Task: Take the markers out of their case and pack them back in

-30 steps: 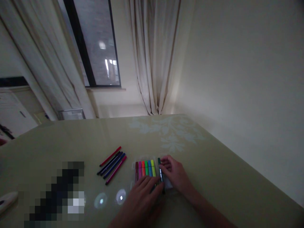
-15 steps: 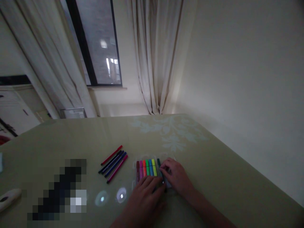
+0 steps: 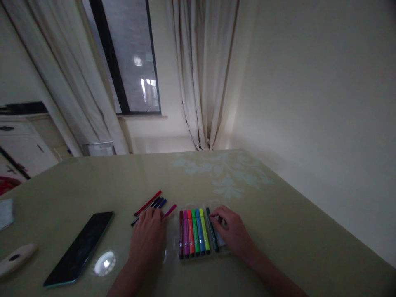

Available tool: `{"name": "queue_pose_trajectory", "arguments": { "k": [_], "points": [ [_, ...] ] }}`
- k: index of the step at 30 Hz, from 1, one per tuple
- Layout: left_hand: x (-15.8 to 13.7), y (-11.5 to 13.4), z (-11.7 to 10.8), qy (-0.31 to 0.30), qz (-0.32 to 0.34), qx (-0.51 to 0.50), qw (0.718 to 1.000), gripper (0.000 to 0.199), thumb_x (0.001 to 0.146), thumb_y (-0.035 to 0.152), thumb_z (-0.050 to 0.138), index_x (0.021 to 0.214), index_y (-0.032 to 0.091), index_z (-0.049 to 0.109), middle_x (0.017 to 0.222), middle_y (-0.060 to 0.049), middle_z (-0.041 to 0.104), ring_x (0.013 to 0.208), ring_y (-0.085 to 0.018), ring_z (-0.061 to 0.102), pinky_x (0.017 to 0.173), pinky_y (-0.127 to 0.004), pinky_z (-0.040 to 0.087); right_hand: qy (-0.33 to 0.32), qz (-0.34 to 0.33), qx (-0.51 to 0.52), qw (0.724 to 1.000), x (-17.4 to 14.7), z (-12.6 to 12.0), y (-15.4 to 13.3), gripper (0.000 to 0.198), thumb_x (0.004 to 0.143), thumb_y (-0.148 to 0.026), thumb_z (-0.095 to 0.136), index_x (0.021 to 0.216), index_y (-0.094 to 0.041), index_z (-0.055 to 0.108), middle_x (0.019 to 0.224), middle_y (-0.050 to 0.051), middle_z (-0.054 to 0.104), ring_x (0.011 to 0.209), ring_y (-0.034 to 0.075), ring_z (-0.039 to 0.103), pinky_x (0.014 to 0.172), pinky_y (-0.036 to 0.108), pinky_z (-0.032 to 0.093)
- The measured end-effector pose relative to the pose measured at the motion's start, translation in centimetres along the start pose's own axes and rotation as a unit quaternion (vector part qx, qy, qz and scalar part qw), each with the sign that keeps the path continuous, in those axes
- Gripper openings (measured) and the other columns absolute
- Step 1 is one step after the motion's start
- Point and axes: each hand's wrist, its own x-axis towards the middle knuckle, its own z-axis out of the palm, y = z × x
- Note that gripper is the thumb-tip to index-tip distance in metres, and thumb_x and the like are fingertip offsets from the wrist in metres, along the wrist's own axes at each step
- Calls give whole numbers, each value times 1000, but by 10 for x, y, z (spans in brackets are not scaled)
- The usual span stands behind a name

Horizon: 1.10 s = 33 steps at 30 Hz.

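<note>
My left hand lies over the loose felt-tip pens, its fingers curled on a magenta felt-tip pen whose far end sticks out to the right. Partly under that hand are a red pen and some dark blue and black pens. A clear plastic case holds a row of several coloured pens, from brown to yellow. In its right part lies a dark green felt-tip pen. My right hand pinches at this pen's upper half, thumb and forefinger close together.
A dark phone lies on the table at the left, with a white oval object beyond it. A pale packet sits at the left edge. The wall runs along the table's right side.
My left hand has moved left from the case to the loose pens. The magenta pen has shifted to the right. The right hand stays almost where it was.
</note>
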Motion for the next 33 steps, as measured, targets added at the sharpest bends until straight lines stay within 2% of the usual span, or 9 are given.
{"name": "queue_pose_trajectory", "arguments": {
  "k": [2,5,8,11,15,23,28,30,33],
  "points": [
    [-4,13,3,5,16,-108,994,26,104,27,40,104,18,65,106,-11,70,102,-29,65,89,-44,52,-14,24,52,998,-2,2,-4,17,94,-32,63,97,-20,75,89,5,71,77,19,63,71,30,48],
    [-17,41,9,-1,70,-285,956,23,105,37,45,114,26,62,103,-4,72,91,-22,69,80,-33,55,-64,58,190,978,-5,8,-12,27,91,-42,70,107,-20,74,94,5,75,83,20,66,73,30,50],
    [-32,63,15,3,130,-334,934,18,100,36,55,115,28,63,97,-2,72,82,-19,69,74,-28,55,-91,57,338,935,-5,11,-18,33,90,-49,72,105,-19,73,97,5,75,93,23,69,85,34,52],
    [-38,71,17,15,158,-344,925,22,100,31,56,120,29,62,99,-3,72,78,-18,68,71,-27,55,-48,77,387,918,-2,9,-19,35,88,-52,73,99,-19,73,92,4,74,89,21,68,82,32,52],
    [-37,70,18,23,166,-352,921,19,101,31,53,116,28,64,95,-3,71,71,-16,65,65,-25,54,-14,94,389,916,1,4,-15,37,86,-54,75,93,-18,74,84,3,72,76,17,65,67,27,48],
    [-39,70,31,55,196,-317,926,21,97,24,59,117,26,61,100,-4,69,73,-16,68,65,-26,58,-7,125,401,908,-2,6,-17,42,83,-51,77,108,-18,75,93,7,77,83,21,70,68,29,51],
    [-44,72,36,88,309,-204,925,37,95,20,61,132,25,57,125,-9,71,112,-25,70,92,-38,59,26,118,309,943,7,-11,0,39,86,-47,69,106,-15,77,79,5,74,70,18,66,62,28,48],
    [-46,74,37,73,370,-149,914,43,94,15,58,136,24,55,130,-7,71,115,-26,69,97,-40,58,-3,118,242,963,10,-18,9,33,86,-44,67,97,-15,79,73,4,73,64,18,65,58,27,47],
    [-47,78,36,34,393,-107,913,48,93,12,59,139,23,53,134,-6,70,117,-25,69,99,-41,57,-45,102,146,983,11,-21,16,28,88,-40,64,87,-17,80,71,4,75,64,19,67,60,29,48]
  ]
}}
